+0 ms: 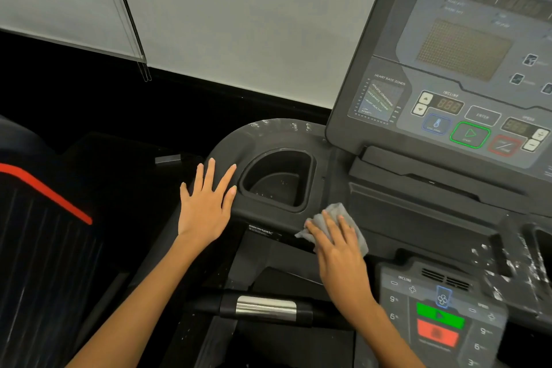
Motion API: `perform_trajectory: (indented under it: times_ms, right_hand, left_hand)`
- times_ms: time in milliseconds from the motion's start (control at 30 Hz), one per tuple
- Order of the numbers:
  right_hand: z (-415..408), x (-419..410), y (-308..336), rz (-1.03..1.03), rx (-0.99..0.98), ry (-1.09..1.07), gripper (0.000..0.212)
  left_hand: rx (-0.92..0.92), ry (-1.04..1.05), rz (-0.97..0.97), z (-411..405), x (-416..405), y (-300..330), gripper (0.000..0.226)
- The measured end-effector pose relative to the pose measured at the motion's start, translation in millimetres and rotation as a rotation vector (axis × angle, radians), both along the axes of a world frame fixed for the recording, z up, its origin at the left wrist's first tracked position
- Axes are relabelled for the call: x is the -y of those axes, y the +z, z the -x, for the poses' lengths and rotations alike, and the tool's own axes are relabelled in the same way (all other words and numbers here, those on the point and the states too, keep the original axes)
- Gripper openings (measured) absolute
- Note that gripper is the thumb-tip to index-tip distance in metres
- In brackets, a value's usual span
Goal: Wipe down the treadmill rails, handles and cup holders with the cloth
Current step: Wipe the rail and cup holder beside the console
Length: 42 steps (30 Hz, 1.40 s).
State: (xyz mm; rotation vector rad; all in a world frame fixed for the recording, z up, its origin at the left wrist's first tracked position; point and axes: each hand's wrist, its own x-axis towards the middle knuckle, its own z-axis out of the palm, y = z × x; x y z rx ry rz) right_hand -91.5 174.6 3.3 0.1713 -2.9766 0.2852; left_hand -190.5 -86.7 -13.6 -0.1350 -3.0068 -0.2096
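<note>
Right hand (339, 251): fingers straight and slightly spread, laid flat on top of the cloth (343, 219), pressing it against the black treadmill surface. The cloth lies directly beneath the fingers and palm; its edges show beyond the fingertips, to the left of the index finger and along the right side of the hand. It sits on the front ledge of the console tray, just below and to the right of the left cup holder (277, 181).

Cloth: grey, thin, crumpled, with ragged folds at its upper edge and a loose corner trailing to the left.

Left hand (206, 203): fingers straight and spread, palm down, resting flat on the tray surface just left of the cup holder. It holds nothing. Little finger lies along the cup holder's outer rim.

Cup holder: black, D-shaped, deep, with faint specks on its floor. White smears mark the curved tray edge (280, 125) behind it.

Further out: a handle (265, 308) with a metal sensor band lies below both hands. The lower control panel (439, 317), with green and red buttons, sits to the right of the right wrist. The display console (454, 69) rises at upper right. White flecks cover the tray area (504, 266) at far right.
</note>
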Motion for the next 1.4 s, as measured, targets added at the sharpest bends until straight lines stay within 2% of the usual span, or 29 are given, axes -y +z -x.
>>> perform_trajectory:
  times_ms: [67, 200, 400, 533, 600, 733, 867, 1000, 1100, 1233, 1300, 1400]
  right_hand:
    - [6.6, -10.6, 4.5, 0.013, 0.016, -0.086, 0.051]
    - [41.3, -8.1, 8.4, 0.126, 0.049, -0.278, 0.068]
    - [57.9, 9.0, 10.5, 0.213, 0.054, -0.118, 0.057]
    - [65.0, 19.5, 0.8, 0.072, 0.067, -0.134, 0.045]
    - [57.7, 22.0, -7.4, 0.05, 0.004, -0.154, 0.041]
    - [36.2, 37.5, -6.5, 0.103, -0.071, -0.115, 0.037]
    - [26.4, 69.7, -7.1, 0.175, -0.077, 0.049, 0.052]
    - [44.3, 80.9, -2.6, 0.343, -0.073, 0.103, 0.04]
    - [41.4, 60.0, 2.3, 0.182, -0.095, 0.157, 0.045]
    - [35.2, 18.2, 3.2, -0.043, -0.172, 0.094, 0.044]
    - [38.6, 11.6, -0.3, -0.061, -0.19, 0.086, 0.037]
    - [40.1, 31.7, -2.3, -0.002, -0.168, 0.188, 0.03]
  left_hand:
    - [0.003, 0.0, 0.016, -0.7, 0.3, 1.1, 0.053]
    - [0.014, 0.003, 0.03, -1.1, -2.9, 3.6, 0.055]
    - [0.014, 0.002, 0.035, -0.5, -4.0, 3.9, 0.057]
    - [0.011, 0.005, 0.014, -0.1, -4.2, 3.6, 0.056]
    - [0.004, 0.009, 0.021, 0.1, -4.9, 3.2, 0.053]
    - [0.02, 0.011, 0.028, 1.1, -5.5, 4.3, 0.057]
    - [0.015, 0.012, 0.036, 0.3, -5.7, 3.6, 0.057]
    - [0.024, 0.011, 0.032, 0.7, -5.4, 6.0, 0.057]
    - [0.017, 0.005, 0.021, -0.9, -3.9, 5.7, 0.056]
    - [0.032, 0.01, 0.006, -1.3, -3.1, 6.6, 0.055]
    - [0.033, 0.015, -0.004, -1.2, -3.5, 7.8, 0.054]
    - [0.036, 0.016, -0.005, -1.9, -4.2, 6.7, 0.055]
